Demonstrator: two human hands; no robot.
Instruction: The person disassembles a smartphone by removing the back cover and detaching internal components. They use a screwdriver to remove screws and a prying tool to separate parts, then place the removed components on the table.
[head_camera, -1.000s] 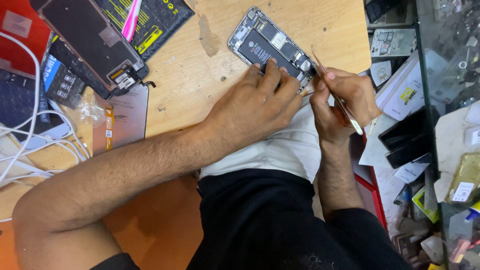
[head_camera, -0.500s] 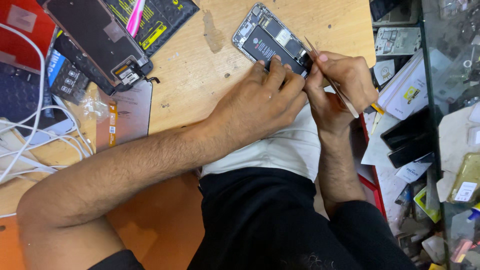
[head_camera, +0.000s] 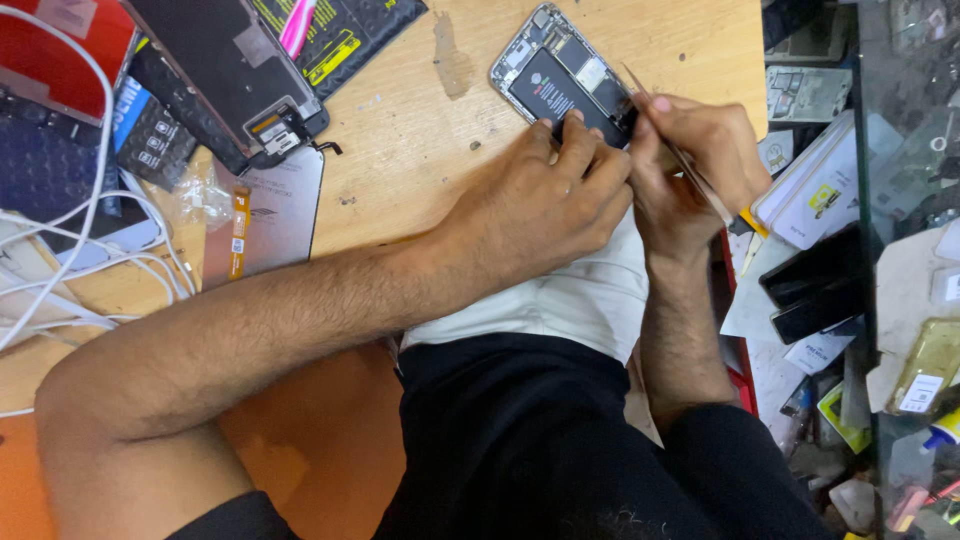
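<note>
The left hand (head_camera: 540, 200) pressed the opened phone (head_camera: 560, 75) steady on the counter (head_camera: 420, 170), upper centre, while the right hand (head_camera: 690, 160) pinched tweezers (head_camera: 680, 155) at its edge.

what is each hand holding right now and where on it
Right hand pinches thin metal tweezers at mid-shaft. Left hand presses the opened silver phone at its lower edge; no closed grip.

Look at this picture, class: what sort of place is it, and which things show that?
Probably a phone repair bench. An opened phone lies on the wooden table, the right hand works a thin tool into it, and a detached screen lies nearby.
</note>
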